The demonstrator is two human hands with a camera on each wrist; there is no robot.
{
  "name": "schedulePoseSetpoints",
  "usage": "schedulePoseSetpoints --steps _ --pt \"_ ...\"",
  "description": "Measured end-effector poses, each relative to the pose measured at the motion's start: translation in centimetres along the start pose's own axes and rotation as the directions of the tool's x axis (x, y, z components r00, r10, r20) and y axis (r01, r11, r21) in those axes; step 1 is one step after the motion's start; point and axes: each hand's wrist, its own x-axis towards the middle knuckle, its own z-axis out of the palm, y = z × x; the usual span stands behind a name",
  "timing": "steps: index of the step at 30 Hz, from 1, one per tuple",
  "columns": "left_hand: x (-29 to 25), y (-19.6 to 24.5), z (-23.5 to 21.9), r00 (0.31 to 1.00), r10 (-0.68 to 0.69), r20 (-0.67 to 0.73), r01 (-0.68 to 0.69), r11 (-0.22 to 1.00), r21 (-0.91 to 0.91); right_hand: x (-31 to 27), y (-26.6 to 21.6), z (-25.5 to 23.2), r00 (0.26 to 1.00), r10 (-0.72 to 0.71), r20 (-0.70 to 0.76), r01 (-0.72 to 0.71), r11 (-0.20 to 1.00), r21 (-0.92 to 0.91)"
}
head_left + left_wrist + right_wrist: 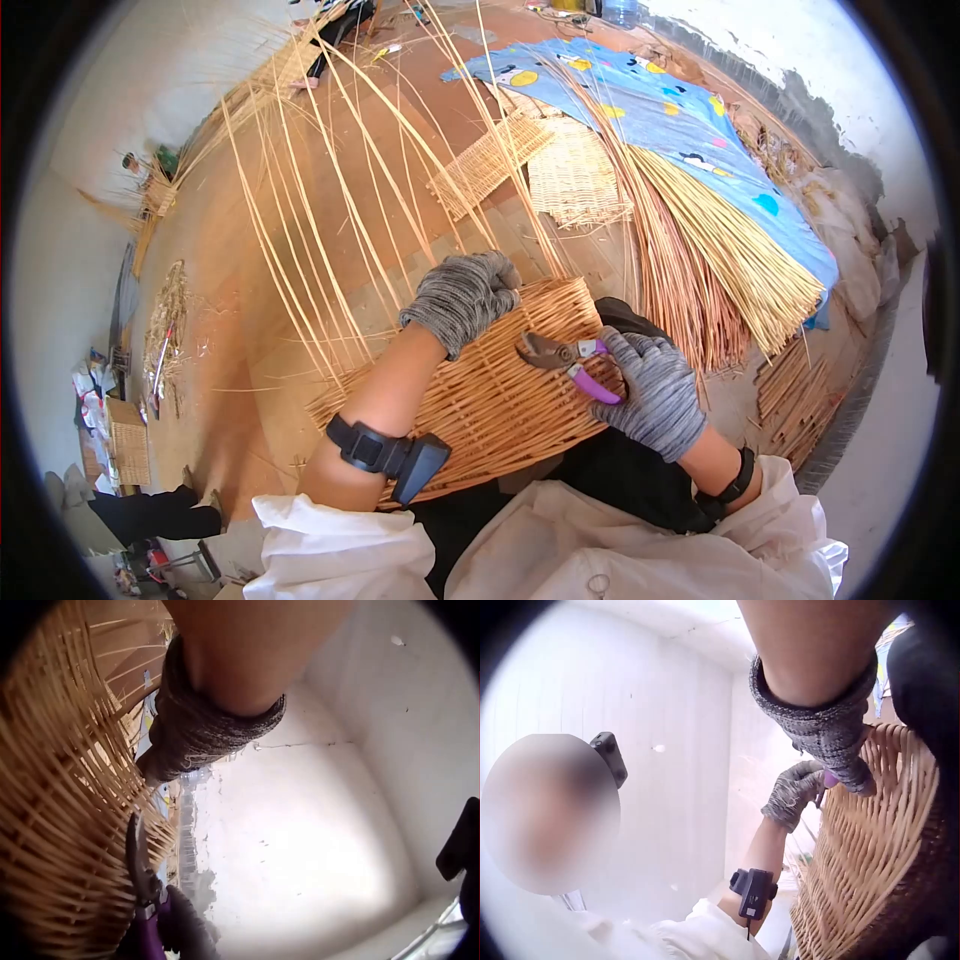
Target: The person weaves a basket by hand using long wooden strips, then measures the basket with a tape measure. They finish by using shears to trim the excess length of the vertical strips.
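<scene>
A woven wicker panel lies across the person's lap, with long loose rods rising from its far edge. The gloved left hand is at that far edge, its fingers curled at the rim; in the left wrist view the left hand hides its own fingertips. The gloved right hand grips purple-handled pruning shears above the panel's right part, the blades pointing left. In the left wrist view the shears stand beside the weave. The right wrist view shows the right hand over the wicker.
Bundles of rods lie at the right beside a blue patterned cloth. Two woven pieces rest on the floor ahead. Another person's legs show at the lower left, and someone sits at the top near more wickerwork.
</scene>
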Motion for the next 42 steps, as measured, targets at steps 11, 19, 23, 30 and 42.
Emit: schedulePoseSetpoints --steps 11,19,23,30,42 --pt "-2.0 -2.2 -1.8 0.955 0.291 -0.062 -0.296 0.947 -0.124 1.8 -2.1 0.2 0.997 0.064 -0.033 -0.065 0.998 -0.025" --pt "-3.9 -2.4 -1.7 0.955 0.27 -0.118 -0.295 0.866 -0.404 2.9 -2.8 2.0 1.0 -0.006 0.009 0.006 1.0 -0.021" --pt "-5.1 -2.6 -2.7 0.941 0.126 -0.314 -0.264 0.854 -0.448 1.7 -2.8 1.9 0.992 0.101 0.082 -0.105 0.993 0.05" --pt "-3.6 -2.9 -1.8 0.978 0.209 0.006 -0.192 0.884 0.426 1.2 -4.7 1.0 0.994 0.04 0.105 -0.038 0.999 -0.026" --pt "-8.5 -6.2 -4.8 0.956 0.221 -0.193 -0.238 0.969 -0.07 4.4 -7.4 3.9 0.99 -0.136 -0.039 0.134 0.99 -0.045"
